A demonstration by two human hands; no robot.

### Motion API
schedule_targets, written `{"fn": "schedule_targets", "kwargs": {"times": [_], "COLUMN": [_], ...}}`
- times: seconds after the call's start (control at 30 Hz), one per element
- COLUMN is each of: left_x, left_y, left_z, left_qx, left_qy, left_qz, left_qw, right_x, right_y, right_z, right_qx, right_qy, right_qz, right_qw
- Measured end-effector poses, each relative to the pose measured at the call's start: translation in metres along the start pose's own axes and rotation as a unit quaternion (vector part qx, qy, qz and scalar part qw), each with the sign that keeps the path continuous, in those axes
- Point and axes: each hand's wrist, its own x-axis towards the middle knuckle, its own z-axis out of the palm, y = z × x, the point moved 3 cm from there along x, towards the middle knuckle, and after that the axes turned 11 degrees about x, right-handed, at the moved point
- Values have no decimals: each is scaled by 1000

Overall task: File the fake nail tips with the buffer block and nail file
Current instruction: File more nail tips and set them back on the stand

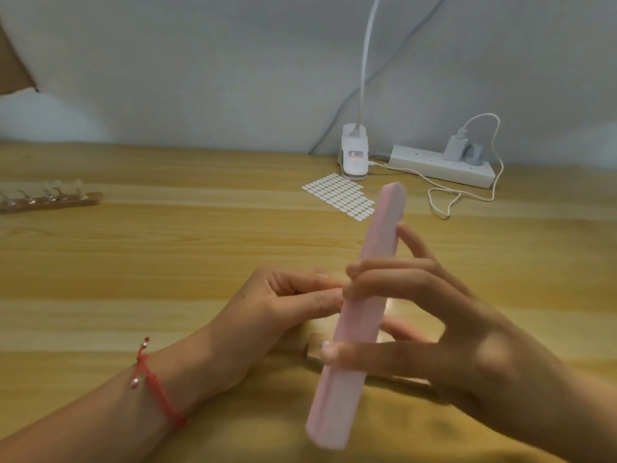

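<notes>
Pink buffer block [360,322], pointing toward 1 o'clock, is gripped in right hand [450,332] fingers. Left hand [267,309] fingers are pinched together at its 9 o'clock; contents indiscernible.

Wooden table [167,248] against pale, possibly fabric wall [200,61].

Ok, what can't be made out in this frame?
Head view:
Whatever the left hand pinches: hidden behind the pink buffer block and the right hand.
Wooden piece under the right hand: mostly covered by hand and block.
Nail tip stand, far left: cut off by the frame edge, tips blurred.
Lamp base label: print too small.
</notes>
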Motion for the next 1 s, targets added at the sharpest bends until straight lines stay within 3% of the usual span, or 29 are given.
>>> {"fn": "schedule_targets", "kwargs": {"times": [0.17,0.3,0.47,0.6,0.77,0.9,0.93,1.0], "left_x": [0,0,0,0,-1,-1,-2,-2], "left_y": [2,2,3,5,3,4,4,3], "left_z": [0,-1,0,1,1,2,2,3], "left_qx": [11,2,1,2,-7,-13,-13,-11], "left_qy": [-2,8,3,-2,7,7,5,9], "left_qz": [6,7,5,22,11,18,16,10], "left_qw": [1000,1000,1000,1000,1000,1000,1000,1000], "right_x": [-1,0,0,-1,1,-2,-1,3], "right_y": [26,0,24,-3,21,-7,-6,9], "right_z": [-21,-1,-26,2,-19,7,5,-8], "right_qx": [-5,-2,-46,2,6,24,22,21], "right_qy": [60,-21,68,-5,87,10,10,65], "right_qz": [116,-5,96,-29,96,-24,-32,39], "right_qw": [991,1000,992,1000,992,999,999,997]}}
